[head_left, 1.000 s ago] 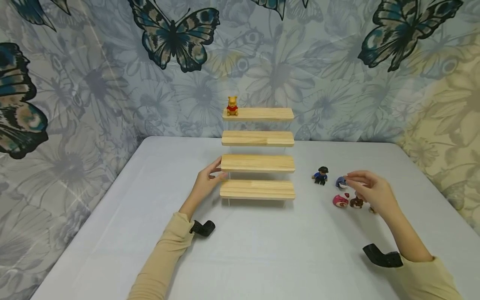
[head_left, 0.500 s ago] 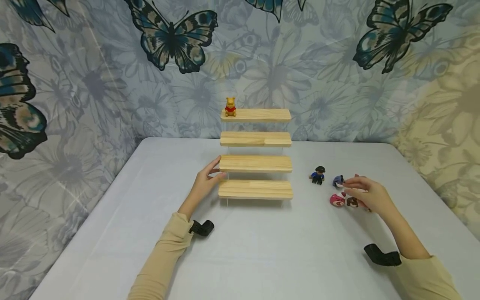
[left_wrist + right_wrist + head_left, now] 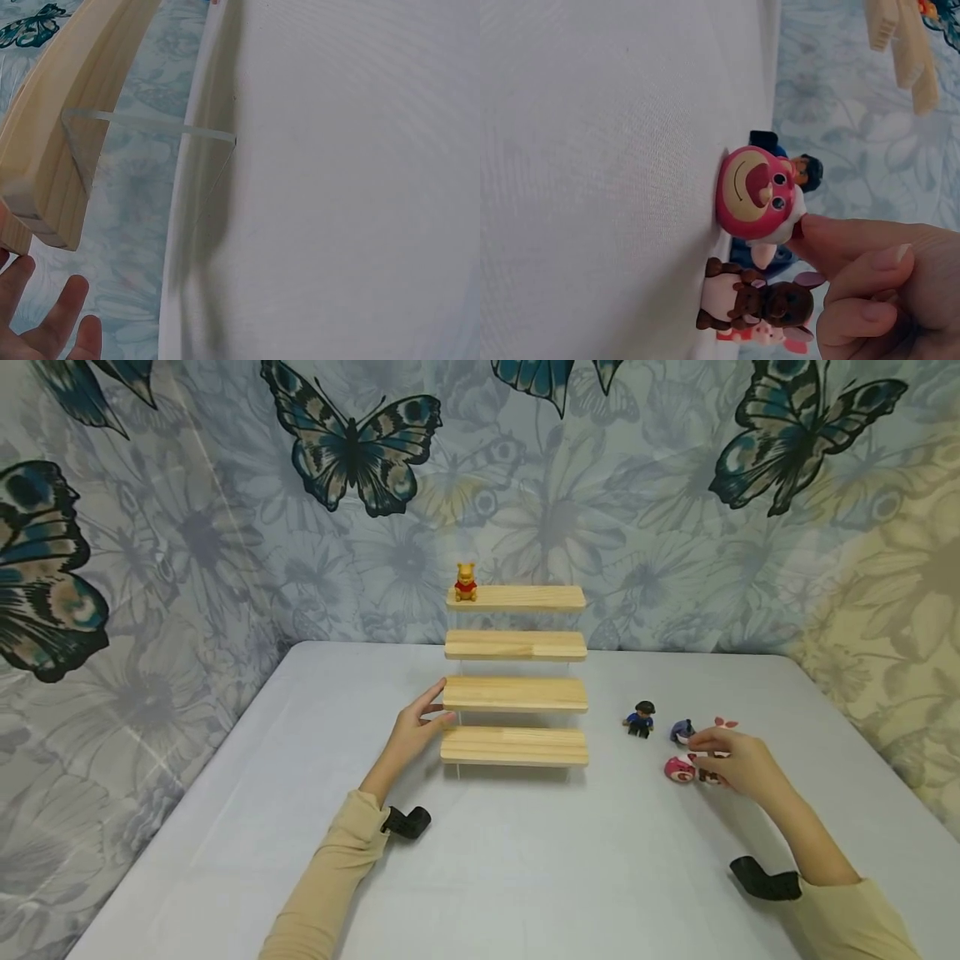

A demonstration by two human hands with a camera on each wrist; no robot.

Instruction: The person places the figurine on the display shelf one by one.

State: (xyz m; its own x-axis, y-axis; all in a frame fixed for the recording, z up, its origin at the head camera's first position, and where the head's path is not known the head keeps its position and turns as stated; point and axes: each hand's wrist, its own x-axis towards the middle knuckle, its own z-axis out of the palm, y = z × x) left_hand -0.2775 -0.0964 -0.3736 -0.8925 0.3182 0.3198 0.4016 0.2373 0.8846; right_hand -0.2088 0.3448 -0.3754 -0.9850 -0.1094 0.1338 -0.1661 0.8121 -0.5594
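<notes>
My left hand rests at the left end of a four-tier wooden display stand. In the left wrist view, its fingers spread beside the shelf ends, one fingertip right at the wood. My right hand is low over a group of small figurines. Its fingers reach the red tip on the white-topped pink bear figurine, which sits on the table; I cannot tell whether they pinch it. Beside it are a brown kangaroo figurine, a blue-grey donkey figurine and a pink-eared figurine, partly hidden.
A toy man in blue and black stands left of the group. On the top shelf's left end sits a yellow bear figurine in a red shirt. The white table ends at a butterfly-patterned backdrop.
My right hand has lowered slightly and come closer to the pink bear, uncovering the pink-eared figurine behind it. My left hand stays at the stand. The head view has shifted slightly.
</notes>
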